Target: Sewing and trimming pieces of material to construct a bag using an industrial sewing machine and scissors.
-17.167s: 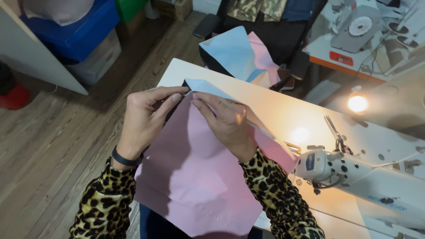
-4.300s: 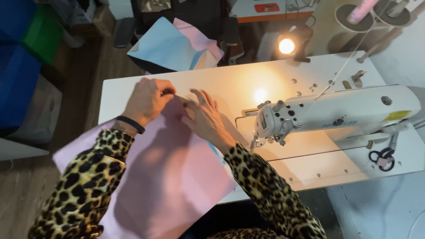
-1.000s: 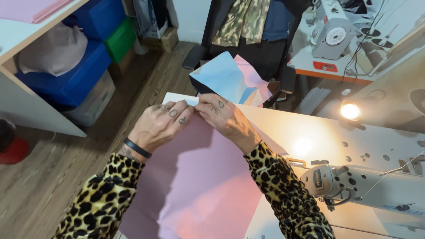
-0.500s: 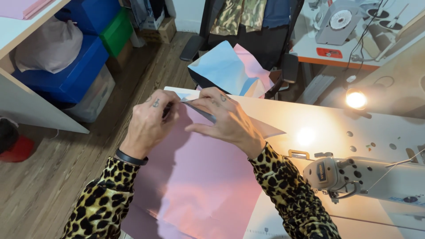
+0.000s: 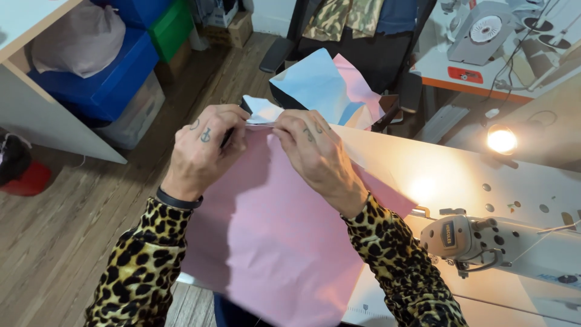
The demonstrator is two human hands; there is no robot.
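Note:
A large pink fabric sheet (image 5: pixel 272 230) hangs from both my hands over the near left corner of the sewing table (image 5: pixel 460 175). My left hand (image 5: pixel 206 148) pinches its top edge from the left, and my right hand (image 5: pixel 315 154) pinches the same edge from the right, fingertips almost touching. A small light blue fabric piece (image 5: pixel 263 111) sticks up between the two hands along that edge. Both arms wear leopard-print sleeves, and a dark band sits on my left wrist.
A white sewing machine (image 5: pixel 502 242) stands on the table at the right, with a lit lamp (image 5: pixel 501 139) behind it. Blue and pink fabric pieces (image 5: pixel 327 85) lie on a black chair beyond the table. Blue and green storage bins (image 5: pixel 115 72) stand at left on the wooden floor.
My hands have lifted the fabric's top edge off the table and drawn their fingertips together on it. The view has shifted slightly.

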